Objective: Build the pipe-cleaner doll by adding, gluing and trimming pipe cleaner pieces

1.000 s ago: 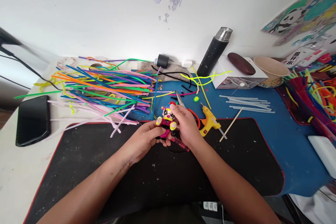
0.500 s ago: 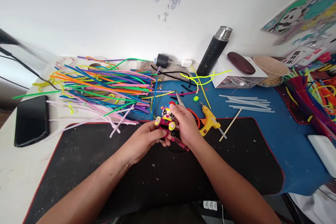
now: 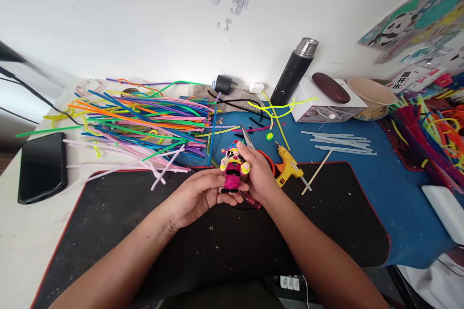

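A small pipe-cleaner figure (image 3: 232, 168) with a pink body, yellow hands and a painted face stands upright between my two hands over the black mat (image 3: 217, 241). My left hand (image 3: 197, 194) cups it from below and the left, fingers curled under its base. My right hand (image 3: 256, 173) pinches it from the right near the head. Scissors with red handles (image 3: 253, 147) lie just behind my right hand. A thin red tool (image 3: 250, 200) lies under my right wrist.
A big pile of coloured pipe cleaners (image 3: 141, 120) covers the left back. A yellow glue gun (image 3: 288, 166), glue sticks (image 3: 339, 142), a wooden stick (image 3: 318, 173), a black flask (image 3: 293, 71), a white box (image 3: 328, 104), a paper bowl (image 3: 371, 94) and a phone (image 3: 42, 166) lie around.
The figure has been turned more upright and drawn slightly toward me, so its pink body now shows. Both hands kept their hold on it.
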A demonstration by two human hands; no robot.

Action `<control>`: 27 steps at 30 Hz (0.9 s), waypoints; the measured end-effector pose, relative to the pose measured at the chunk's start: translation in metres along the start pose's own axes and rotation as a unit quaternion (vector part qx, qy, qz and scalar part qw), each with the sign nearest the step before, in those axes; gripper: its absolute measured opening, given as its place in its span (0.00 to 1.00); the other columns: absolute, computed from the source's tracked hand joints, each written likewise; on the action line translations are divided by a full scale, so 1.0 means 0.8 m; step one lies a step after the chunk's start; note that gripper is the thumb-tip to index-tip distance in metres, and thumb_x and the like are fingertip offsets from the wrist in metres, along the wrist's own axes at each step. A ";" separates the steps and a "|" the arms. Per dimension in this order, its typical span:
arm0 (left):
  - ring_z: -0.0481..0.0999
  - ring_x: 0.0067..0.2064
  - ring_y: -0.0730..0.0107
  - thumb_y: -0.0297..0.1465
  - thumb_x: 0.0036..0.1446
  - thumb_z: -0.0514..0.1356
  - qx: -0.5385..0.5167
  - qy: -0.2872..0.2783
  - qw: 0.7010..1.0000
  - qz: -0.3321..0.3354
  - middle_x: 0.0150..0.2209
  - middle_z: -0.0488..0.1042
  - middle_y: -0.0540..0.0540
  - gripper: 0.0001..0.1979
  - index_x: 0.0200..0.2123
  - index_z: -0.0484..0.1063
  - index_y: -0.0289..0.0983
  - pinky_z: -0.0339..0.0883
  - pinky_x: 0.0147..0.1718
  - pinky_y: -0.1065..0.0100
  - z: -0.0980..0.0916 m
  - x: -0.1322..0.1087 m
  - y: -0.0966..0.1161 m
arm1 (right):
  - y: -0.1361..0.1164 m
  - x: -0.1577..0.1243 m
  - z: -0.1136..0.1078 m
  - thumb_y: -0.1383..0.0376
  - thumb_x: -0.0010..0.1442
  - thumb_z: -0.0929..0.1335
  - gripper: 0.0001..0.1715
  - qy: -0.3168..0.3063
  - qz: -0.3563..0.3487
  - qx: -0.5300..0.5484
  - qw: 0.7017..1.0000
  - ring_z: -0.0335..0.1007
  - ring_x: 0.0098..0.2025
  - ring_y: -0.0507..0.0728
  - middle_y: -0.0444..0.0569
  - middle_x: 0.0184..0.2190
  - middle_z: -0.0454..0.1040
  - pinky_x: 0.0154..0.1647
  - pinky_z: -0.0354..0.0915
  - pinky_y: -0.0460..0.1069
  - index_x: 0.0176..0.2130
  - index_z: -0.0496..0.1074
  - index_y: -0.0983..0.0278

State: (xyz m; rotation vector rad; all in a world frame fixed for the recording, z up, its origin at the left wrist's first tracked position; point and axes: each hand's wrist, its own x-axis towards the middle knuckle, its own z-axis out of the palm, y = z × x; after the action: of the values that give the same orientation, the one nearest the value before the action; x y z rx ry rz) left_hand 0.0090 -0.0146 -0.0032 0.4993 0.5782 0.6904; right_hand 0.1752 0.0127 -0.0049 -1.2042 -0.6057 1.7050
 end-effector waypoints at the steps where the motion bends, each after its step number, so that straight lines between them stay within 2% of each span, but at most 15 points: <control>1: 0.87 0.40 0.58 0.33 0.62 0.68 -0.002 -0.003 1.000 0.000 0.45 0.86 0.31 0.14 0.45 0.85 0.28 0.79 0.41 0.67 0.000 0.000 0.000 | -0.001 -0.001 0.001 0.43 0.51 0.80 0.29 0.001 0.003 0.001 1.000 0.60 0.21 0.50 0.39 0.21 0.69 0.19 0.57 0.45 0.27 0.70 0.61; 6: 0.87 0.40 0.59 0.32 0.64 0.65 -0.004 -0.008 1.000 -0.006 0.45 0.86 0.31 0.14 0.46 0.85 0.28 0.80 0.41 0.68 0.002 -0.001 0.001 | -0.002 -0.001 0.002 0.41 0.52 0.79 0.30 -0.012 0.017 -0.004 1.000 0.56 0.17 0.48 0.39 0.20 0.69 0.15 0.51 0.46 0.28 0.70 0.61; 14: 0.87 0.39 0.58 0.35 0.63 0.68 -0.013 0.000 1.000 -0.007 0.43 0.86 0.31 0.15 0.44 0.86 0.28 0.80 0.39 0.68 0.001 0.001 0.001 | 0.000 -0.002 0.002 0.41 0.53 0.79 0.30 -0.005 0.014 -0.011 1.000 0.57 0.17 0.49 0.38 0.19 0.67 0.14 0.52 0.45 0.28 0.70 0.61; 21: 0.87 0.38 0.58 0.34 0.63 0.69 -0.034 0.007 0.999 -0.007 0.42 0.87 0.30 0.14 0.44 0.86 0.27 0.81 0.40 0.66 -0.003 0.001 -0.005 | 0.000 0.001 0.000 0.43 0.54 0.79 0.29 -0.002 -0.010 -0.017 1.000 0.56 0.21 0.49 0.38 0.21 0.65 0.19 0.54 0.45 0.28 0.69 0.61; 27: 0.87 0.38 0.59 0.34 0.61 0.72 -0.047 0.009 0.999 -0.013 0.43 0.87 0.31 0.14 0.45 0.85 0.29 0.81 0.40 0.67 -0.004 0.002 -0.006 | -0.001 0.001 -0.003 0.44 0.58 0.77 0.27 -0.026 -0.026 -0.019 0.999 0.60 0.25 0.50 0.40 0.25 0.68 0.23 0.57 0.46 0.29 0.71 0.61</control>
State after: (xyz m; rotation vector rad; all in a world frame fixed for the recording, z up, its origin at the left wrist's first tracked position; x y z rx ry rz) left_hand 0.0105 -0.0160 -0.0089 0.3982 0.5657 0.6945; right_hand 0.1773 0.0134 -0.0058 -1.1651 -0.6980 1.6920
